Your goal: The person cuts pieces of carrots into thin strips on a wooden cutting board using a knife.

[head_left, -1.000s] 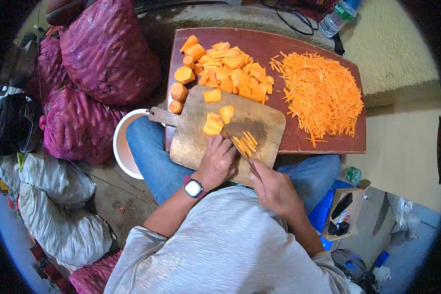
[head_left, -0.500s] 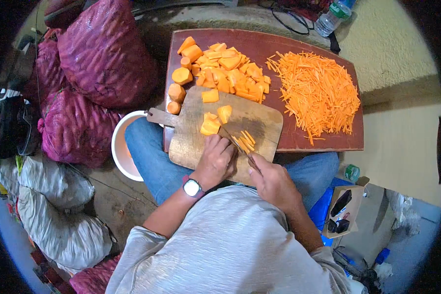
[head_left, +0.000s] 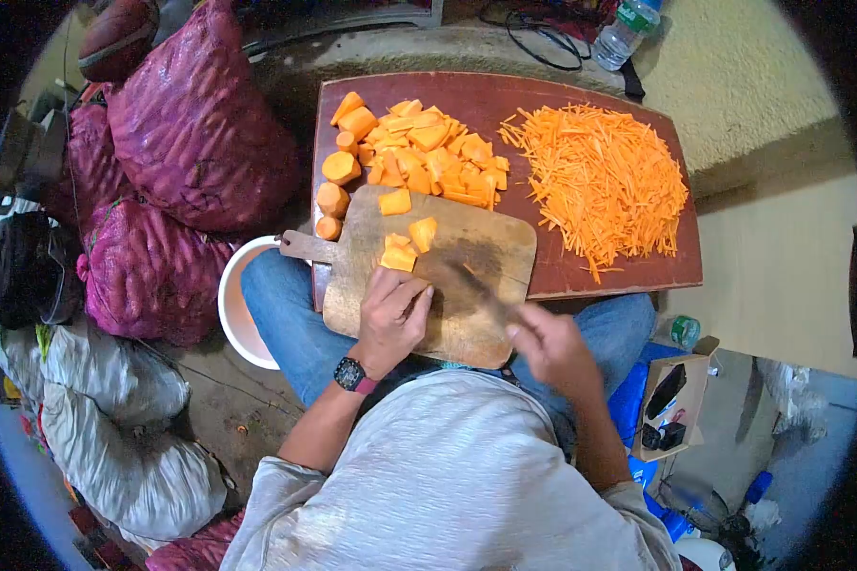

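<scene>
A wooden cutting board (head_left: pixel 490 238) rests across my lap against the red table's front edge. My left hand (head_left: pixel 390 319) is on the board with curled fingers against a small stack of orange carrot slices (head_left: pixel 399 253). What lies under those fingers is partly hidden. My right hand (head_left: pixel 554 350) grips the handle of a knife (head_left: pixel 484 293), whose blade is smeared by motion over the board's right half. Two loose carrot slices, one (head_left: pixel 423 233) beside the stack and another (head_left: pixel 395 202) near the board's far edge, lie flat.
On the red table (head_left: pixel 533 276) are a pile of carrot strips (head_left: pixel 609 186), a heap of carrot slices (head_left: pixel 438 157) and several carrot chunks (head_left: pixel 341 168). A white basin (head_left: pixel 233 305) stands left of my leg. Purple mesh sacks (head_left: pixel 200 124) fill the left. A plastic bottle (head_left: pixel 627 36) is behind.
The knife has swung right, away from my left hand, and the cut strips beside it no longer show on the board. My left hand has shifted slightly left. The whole view has tilted a little.
</scene>
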The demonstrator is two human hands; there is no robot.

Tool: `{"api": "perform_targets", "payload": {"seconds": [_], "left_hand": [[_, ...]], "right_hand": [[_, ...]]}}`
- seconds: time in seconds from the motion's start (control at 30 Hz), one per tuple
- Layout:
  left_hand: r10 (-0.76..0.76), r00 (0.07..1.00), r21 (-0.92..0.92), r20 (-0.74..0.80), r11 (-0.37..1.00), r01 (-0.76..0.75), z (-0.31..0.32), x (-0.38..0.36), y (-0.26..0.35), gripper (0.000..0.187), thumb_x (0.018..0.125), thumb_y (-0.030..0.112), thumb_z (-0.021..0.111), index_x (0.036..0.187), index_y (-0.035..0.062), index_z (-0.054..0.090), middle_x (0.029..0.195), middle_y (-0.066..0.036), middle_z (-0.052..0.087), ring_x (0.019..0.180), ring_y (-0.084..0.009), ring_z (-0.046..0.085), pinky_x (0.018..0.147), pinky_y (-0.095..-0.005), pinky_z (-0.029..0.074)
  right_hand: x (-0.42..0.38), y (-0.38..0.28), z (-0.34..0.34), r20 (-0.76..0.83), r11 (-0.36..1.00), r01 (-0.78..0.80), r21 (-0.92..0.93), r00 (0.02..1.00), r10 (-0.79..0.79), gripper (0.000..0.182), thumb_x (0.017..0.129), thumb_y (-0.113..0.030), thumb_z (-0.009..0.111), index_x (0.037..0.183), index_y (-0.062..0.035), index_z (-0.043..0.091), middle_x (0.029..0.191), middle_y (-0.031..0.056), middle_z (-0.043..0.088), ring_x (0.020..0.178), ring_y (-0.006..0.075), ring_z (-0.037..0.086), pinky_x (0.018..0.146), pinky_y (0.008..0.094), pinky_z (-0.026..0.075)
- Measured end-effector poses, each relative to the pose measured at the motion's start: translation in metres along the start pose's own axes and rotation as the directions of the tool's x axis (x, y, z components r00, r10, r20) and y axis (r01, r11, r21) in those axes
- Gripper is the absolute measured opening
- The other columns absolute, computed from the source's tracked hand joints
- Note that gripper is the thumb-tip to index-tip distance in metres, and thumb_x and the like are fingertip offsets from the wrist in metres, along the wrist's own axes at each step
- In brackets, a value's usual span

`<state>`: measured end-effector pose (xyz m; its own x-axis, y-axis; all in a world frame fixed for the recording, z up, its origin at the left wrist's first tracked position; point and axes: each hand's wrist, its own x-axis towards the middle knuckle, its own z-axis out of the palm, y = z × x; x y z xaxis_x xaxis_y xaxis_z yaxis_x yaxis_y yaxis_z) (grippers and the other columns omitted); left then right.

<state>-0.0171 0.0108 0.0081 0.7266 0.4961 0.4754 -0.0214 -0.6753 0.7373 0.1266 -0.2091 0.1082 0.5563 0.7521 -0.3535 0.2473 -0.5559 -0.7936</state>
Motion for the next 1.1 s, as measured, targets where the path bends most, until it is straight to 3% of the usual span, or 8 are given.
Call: {"api": "perform_targets", "payload": {"seconds": [0.1, 0.23, 0.27, 0.33, 0.67, 0.9, 1.0, 1.1], "left_hand": [[-0.008, 0.999, -0.004, 0.053, 1.0, 0.008, 0.003, -0.002, 0.003, 0.013, 0.084, -0.006, 0.081, 0.095, -0.0003, 0.076, 0.092, -0.013, 0.068, 0.088, -0.0347, 0.065, 0.078, -0.0438, 0.054], [0.101, 0.979, -0.045, 0.176, 0.995, -0.094, 0.02, 0.015, 0.009, 0.012, 0.085, -0.001, 0.084, 0.094, 0.0004, 0.076, 0.093, -0.012, 0.068, 0.089, -0.0347, 0.064, 0.081, -0.045, 0.051], [0.13, 0.975, -0.053, 0.183, 0.991, -0.122, 0.028, 0.021, 0.009, 0.015, 0.085, 0.003, 0.085, 0.097, 0.001, 0.077, 0.094, -0.013, 0.067, 0.092, -0.0348, 0.064, 0.083, -0.045, 0.05], [0.178, 0.962, -0.047, 0.208, 0.984, -0.172, 0.039, 0.05, 0.024, 0.015, 0.087, 0.005, 0.085, 0.099, 0.001, 0.077, 0.097, -0.014, 0.069, 0.094, -0.035, 0.065, 0.085, -0.0452, 0.051], [0.379, 0.813, 0.043, 0.441, 0.897, -0.441, 0.157, 0.179, 0.05, 0.049, 0.082, 0.028, 0.09, 0.125, 0.0078, 0.076, 0.12, -0.012, 0.066, 0.118, -0.0339, 0.059, 0.098, -0.0501, 0.043], [0.412, 0.81, 0.252, 0.417, 0.804, -0.538, 0.188, 0.21, 0.011, 0.04, 0.084, 0.023, 0.086, 0.12, 0.0102, 0.076, 0.12, -0.011, 0.069, 0.119, -0.0321, 0.062, 0.099, -0.0507, 0.042], [0.407, 0.858, 0.23, 0.314, 0.844, -0.485, 0.14, 0.193, -0.003, 0.037, 0.085, 0.015, 0.085, 0.121, 0.0086, 0.077, 0.118, -0.012, 0.072, 0.114, -0.0339, 0.066, 0.099, -0.0481, 0.045], [0.232, 0.938, 0.266, 0.259, 0.916, -0.3, 0.066, 0.147, -0.004, 0.028, 0.086, 0.012, 0.085, 0.112, 0.0085, 0.079, 0.114, -0.011, 0.073, 0.111, -0.033, 0.066, 0.095, -0.046, 0.045]], "right_hand": [[0.023, 0.042, -0.026, -0.29, 0.988, 0.151, -0.037, 0.944, -0.155, 0.028, 0.106, -0.018, 0.067, 0.126, -0.0001, 0.073, 0.097, 0.0272, 0.075, 0.089, 0.0417, 0.077, 0.079, 0.0438, 0.059], [0.029, 0.049, -0.075, -0.346, 0.968, -0.013, -0.251, 0.935, -0.077, 0.028, 0.105, -0.019, 0.068, 0.126, -0.0006, 0.072, 0.098, 0.025, 0.076, 0.091, 0.0433, 0.076, 0.079, 0.0469, 0.06], [0.03, 0.059, -0.079, -0.374, 0.923, 0.059, -0.379, 0.903, -0.211, 0.029, 0.104, -0.02, 0.07, 0.126, -0.0008, 0.071, 0.099, 0.0242, 0.076, 0.092, 0.044, 0.076, 0.079, 0.0487, 0.06], [0.03, 0.069, -0.081, -0.364, 0.787, 0.145, -0.6, 0.826, -0.43, 0.035, 0.101, -0.023, 0.074, 0.13, -0.0044, 0.068, 0.1, 0.0217, 0.076, 0.093, 0.043, 0.076, 0.077, 0.0534, 0.06], [0.007, 0.072, -0.078, -0.167, 0.5, 0.156, -0.852, 0.824, -0.542, 0.039, 0.096, -0.012, 0.067, 0.133, -0.0005, 0.064, 0.095, 0.0129, 0.072, 0.09, 0.0313, 0.072, 0.079, 0.046, 0.06], [0.009, 0.072, -0.08, -0.211, 0.54, 0.138, -0.831, 0.819, -0.533, 0.041, 0.095, -0.01, 0.067, 0.135, 0.0007, 0.065, 0.097, 0.014, 0.072, 0.094, 0.0313, 0.073, 0.081, 0.0464, 0.06], [0.0, 0.083, -0.071, -0.305, 0.704, 0.176, -0.688, 0.81, -0.501, 0.04, 0.098, -0.012, 0.073, 0.135, 0.0011, 0.068, 0.096, 0.0164, 0.075, 0.09, 0.0332, 0.074, 0.079, 0.0469, 0.06], [-0.014, 0.098, -0.059, -0.496, 0.9, 0.301, -0.316, 0.756, -0.428, 0.037, 0.101, -0.014, 0.075, 0.134, 0.0017, 0.07, 0.088, 0.0119, 0.074, 0.076, 0.0263, 0.073, 0.071, 0.0418, 0.059]]}}
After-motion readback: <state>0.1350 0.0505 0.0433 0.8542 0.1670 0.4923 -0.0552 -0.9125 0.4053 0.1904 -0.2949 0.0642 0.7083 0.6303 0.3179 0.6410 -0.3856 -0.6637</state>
